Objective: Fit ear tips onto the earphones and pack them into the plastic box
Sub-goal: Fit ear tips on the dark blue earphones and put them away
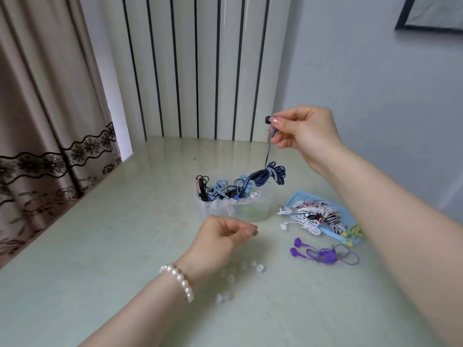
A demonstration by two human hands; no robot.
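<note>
Pale green glossy tabletop (112,246), white wall panel with black vertical stripes behind, beige lace-trimmed curtain (45,121) at left. Right hand (304,134) raised above the table, thumb and fingertips pinching a dark blue wired earphone (268,119) at the bud, which carries a black tip; its cord drops to a coiled dark blue bundle (269,174) hanging in the air just over the far right corner of the clear plastic box (250,209). Box sits mid-table, already holding black, light blue and white earphone coils. Left hand (223,236) low, near the box's front, fingers loosely curled with thumb against fingertips; cannot tell whether it grips anything. Pearl bead bracelet (179,280) on the left wrist. Small translucent white ear tips (259,267) scattered on the table under and beside the left hand. Right of the box: light blue flat lid (298,200) piled with white and zebra-striped earphones (318,215), green-yellow pair (353,232) at its near end. Purple coiled earphones (323,252) lie on the table in front of the lid.
</note>
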